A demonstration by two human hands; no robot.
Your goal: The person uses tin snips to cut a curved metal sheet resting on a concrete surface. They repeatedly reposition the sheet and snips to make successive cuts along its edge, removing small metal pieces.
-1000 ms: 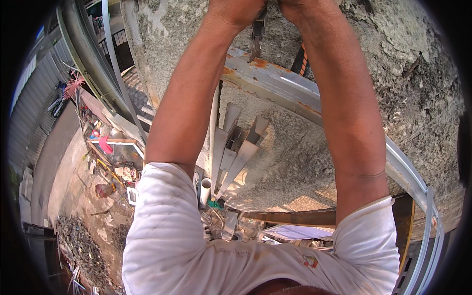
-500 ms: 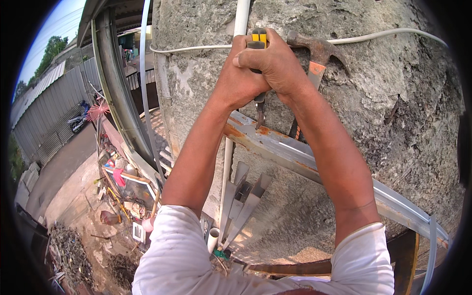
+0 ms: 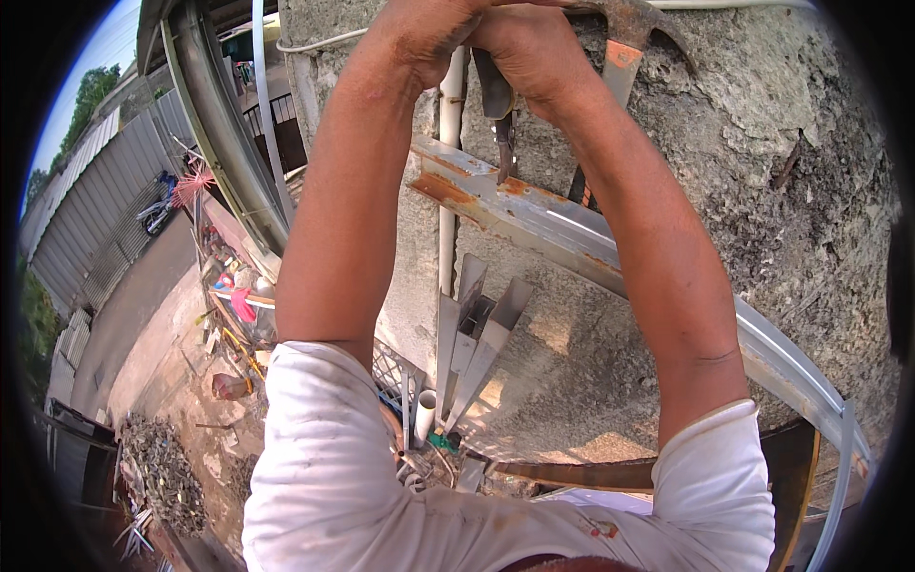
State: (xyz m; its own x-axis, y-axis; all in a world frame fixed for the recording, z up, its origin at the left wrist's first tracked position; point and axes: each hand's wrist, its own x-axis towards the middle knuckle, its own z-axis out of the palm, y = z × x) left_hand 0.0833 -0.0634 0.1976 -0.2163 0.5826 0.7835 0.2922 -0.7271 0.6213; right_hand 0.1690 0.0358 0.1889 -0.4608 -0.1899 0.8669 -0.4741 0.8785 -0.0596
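Both arms reach up high to the top of the picture. The left hand (image 3: pixel 424 33) and the right hand (image 3: pixel 534 52) are pressed close together against the rough grey concrete wall (image 3: pixel 762 172). The grip of each hand is clenched tight. The right hand seems to be grasping a dark, rusty plier-like tool (image 3: pixel 500 119), whose tips hang down below the fingers. What the left hand grasps is hidden, so I cannot tell; it may be wrapped around the same tool or the right hand.

Just beside the right hand sits a rusty hammer with an orange band on its handle (image 3: pixel 624 43). Its head is at the top of the wall and its handle runs down behind the right arm. No hand holds it.

The tool's tips hang just above the rusty grey metal rail (image 3: pixel 534 210), which slopes down to the right across the wall. A thin white plastic pipe (image 3: pixel 448 172) goes straight up the wall behind the hands. A white cable (image 3: pixel 319 40) runs along the top of the wall.

I think the work is in the middle. The rail and pipe are already up on the wall. The hands are busy squeezing something at the top, so that part is not finished. Far below, the ground is littered with scrap and long metal strips (image 3: pixel 481 334).
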